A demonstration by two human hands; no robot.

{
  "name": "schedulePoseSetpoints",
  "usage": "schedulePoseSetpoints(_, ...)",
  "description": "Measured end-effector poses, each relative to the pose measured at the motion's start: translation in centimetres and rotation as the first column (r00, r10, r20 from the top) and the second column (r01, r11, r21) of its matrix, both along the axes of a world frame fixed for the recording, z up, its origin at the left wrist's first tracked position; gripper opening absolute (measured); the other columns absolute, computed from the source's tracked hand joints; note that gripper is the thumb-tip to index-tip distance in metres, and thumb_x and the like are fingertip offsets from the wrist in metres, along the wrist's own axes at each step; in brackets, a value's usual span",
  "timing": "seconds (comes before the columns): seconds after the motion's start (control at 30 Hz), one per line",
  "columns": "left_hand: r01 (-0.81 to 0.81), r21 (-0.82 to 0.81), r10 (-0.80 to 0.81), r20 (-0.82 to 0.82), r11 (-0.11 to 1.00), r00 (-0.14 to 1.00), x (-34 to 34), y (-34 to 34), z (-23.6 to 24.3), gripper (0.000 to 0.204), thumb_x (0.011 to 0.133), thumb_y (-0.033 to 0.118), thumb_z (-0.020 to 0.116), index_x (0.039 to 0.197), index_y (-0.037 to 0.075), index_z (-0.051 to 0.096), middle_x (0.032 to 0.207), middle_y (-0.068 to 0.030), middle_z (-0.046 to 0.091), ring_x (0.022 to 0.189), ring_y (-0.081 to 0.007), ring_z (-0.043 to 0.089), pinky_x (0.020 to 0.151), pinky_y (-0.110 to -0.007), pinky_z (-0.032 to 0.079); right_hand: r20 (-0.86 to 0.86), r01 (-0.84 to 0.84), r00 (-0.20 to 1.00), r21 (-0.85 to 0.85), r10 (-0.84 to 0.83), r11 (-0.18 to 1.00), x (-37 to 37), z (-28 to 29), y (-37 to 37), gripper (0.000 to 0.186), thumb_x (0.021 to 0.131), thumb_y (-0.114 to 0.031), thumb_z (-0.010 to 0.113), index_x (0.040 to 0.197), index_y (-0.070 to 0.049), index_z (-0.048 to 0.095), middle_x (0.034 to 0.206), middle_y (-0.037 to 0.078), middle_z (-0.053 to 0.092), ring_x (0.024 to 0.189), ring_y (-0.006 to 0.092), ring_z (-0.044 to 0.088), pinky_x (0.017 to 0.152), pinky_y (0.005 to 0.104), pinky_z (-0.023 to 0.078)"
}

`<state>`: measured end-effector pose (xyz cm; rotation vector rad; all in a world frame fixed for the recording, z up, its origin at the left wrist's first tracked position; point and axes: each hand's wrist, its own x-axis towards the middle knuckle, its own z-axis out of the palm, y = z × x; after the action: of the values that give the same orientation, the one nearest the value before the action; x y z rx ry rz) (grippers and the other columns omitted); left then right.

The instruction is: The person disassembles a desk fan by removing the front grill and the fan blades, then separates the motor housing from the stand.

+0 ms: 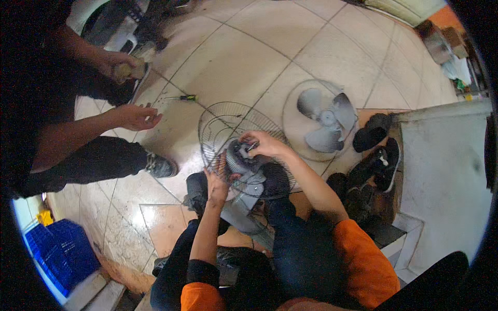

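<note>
Between my knees stands a fan, its bare motor set in the middle of a round wire grille. My left hand is closed on the near left part of the grille beside the motor, its fingertips partly hidden. Over the motor's top, my right hand curls its fingers round the end, next to a small pale part I cannot make out clearly. Below the motor, the fan's light grey stand slants down between my legs. A grey fan blade lies on the floor at the right, within another round grille.
A screwdriver lies on the tiles, with small dark bits beside it. At left a co-worker holds a yellowish block-like thing; their other hand is open. Shoes sit by the white wall. A blue crate stands lower left.
</note>
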<state>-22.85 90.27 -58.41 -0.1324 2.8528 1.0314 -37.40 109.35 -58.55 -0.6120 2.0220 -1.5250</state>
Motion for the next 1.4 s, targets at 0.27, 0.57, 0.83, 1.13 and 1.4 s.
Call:
schedulePoseSetpoints(0.27, -0.017, 0.022, 0.014, 0.126, 1.000, 0.992, 0.4, -0.6, -1.4, 0.102, 0.070, 0.046, 0.074, 0.152, 0.018, 0.021, 0.147, -0.0103, 0.043, 0.137, -0.0276, 0.038, 0.111, -0.067, 0.010, -0.001, -0.079, 0.996, 0.357, 0.085, 0.931, 0.9, -0.3, -0.9, 0.058, 0.068, -0.034, 0.080, 0.114, -0.006, 0.059, 0.101, 0.017, 0.067, 0.098, 0.0358, 0.065, 0.084, 0.0409, 0.051)
schedulePoseSetpoints(0.57, -0.078, -0.049, 0.082, 0.094, 0.996, 0.992, -0.2, 0.1, 0.7, 0.100, 0.061, 0.009, 0.086, 0.146, 0.008, 0.034, 0.137, -0.0154, 0.051, 0.124, -0.0320, 0.051, 0.106, -0.037, 0.041, 0.141, 0.038, 0.982, 0.503, -0.125, 0.863, 1.1, 1.5, -1.8, 0.072, 0.056, -0.044, 0.087, 0.110, 0.000, 0.068, 0.117, 0.025, 0.062, 0.109, 0.0289, 0.062, 0.092, 0.0378, 0.048)
schedulePoseSetpoints(0.83, -0.056, -0.087, 0.066, 0.108, 0.995, 0.992, -0.4, 0.6, 1.4, 0.099, 0.064, 0.018, 0.085, 0.147, 0.010, 0.032, 0.143, -0.0122, 0.046, 0.129, -0.0305, 0.046, 0.110, -0.042, 0.034, 0.011, 0.047, 0.999, 0.120, -0.049, 0.992, 0.4, 0.8, -0.1, 0.065, 0.062, -0.037, 0.084, 0.115, -0.003, 0.067, 0.117, 0.025, 0.063, 0.111, 0.0320, 0.061, 0.096, 0.0383, 0.047)
schedulePoseSetpoints(1.13, -0.076, -0.072, 0.086, 0.150, 0.994, 0.985, -0.4, 0.5, 1.5, 0.099, 0.064, 0.018, 0.085, 0.147, 0.012, 0.033, 0.142, -0.0103, 0.047, 0.129, -0.0297, 0.046, 0.111, -0.044, 0.030, 0.021, -0.049, 0.999, -0.035, 0.050, 0.998, 1.0, -1.1, 0.5, 0.064, 0.060, -0.041, 0.085, 0.109, -0.003, 0.067, 0.095, 0.019, 0.069, 0.089, 0.0345, 0.067, 0.083, 0.0401, 0.052)
schedulePoseSetpoints(1.4, -0.175, 0.290, 0.079, 0.316, 0.941, 0.946, -0.3, -0.6, -0.5, 0.102, 0.075, 0.055, 0.065, 0.154, 0.020, 0.012, 0.150, -0.0098, 0.039, 0.136, -0.0298, 0.040, 0.112, -0.066, 0.010, 0.019, 0.113, 0.991, 0.422, -0.134, 0.900, 2.5, 0.3, -1.4, 0.059, 0.061, -0.040, 0.087, 0.102, -0.003, 0.067, 0.090, 0.021, 0.068, 0.086, 0.0341, 0.067, 0.080, 0.0401, 0.052)
